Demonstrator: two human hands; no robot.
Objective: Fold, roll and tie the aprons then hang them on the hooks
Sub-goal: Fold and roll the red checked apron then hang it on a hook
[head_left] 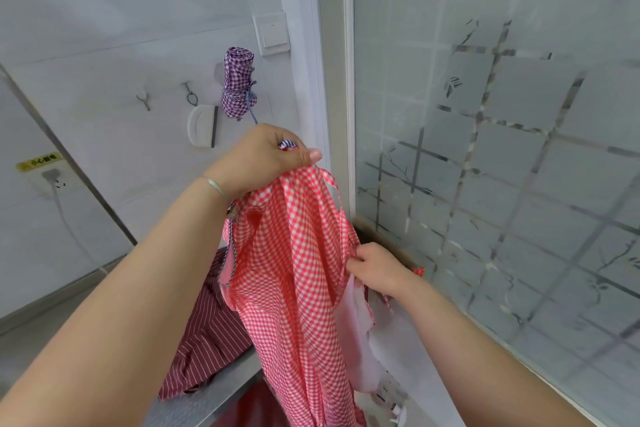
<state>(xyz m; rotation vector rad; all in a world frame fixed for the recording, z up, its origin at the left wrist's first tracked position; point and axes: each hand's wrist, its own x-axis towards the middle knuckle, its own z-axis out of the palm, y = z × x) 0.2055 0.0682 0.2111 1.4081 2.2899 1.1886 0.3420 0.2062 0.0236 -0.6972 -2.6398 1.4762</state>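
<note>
Aprons fill the middle: a red-and-white checked apron (294, 270) hangs unfolded from the left hand (263, 158), whose fingers are bunched tight round its top edge and a blue-striped tie, while the right hand (375, 269) at four o'clock pinches the cloth's side edge. At eleven o'clock of the left hand, a rolled, tied purple checked apron (238, 85) hangs on a wall hook. A dark red striped apron (204, 336) lies crumpled on the steel counter (214, 399) at seven o'clock.
</note>
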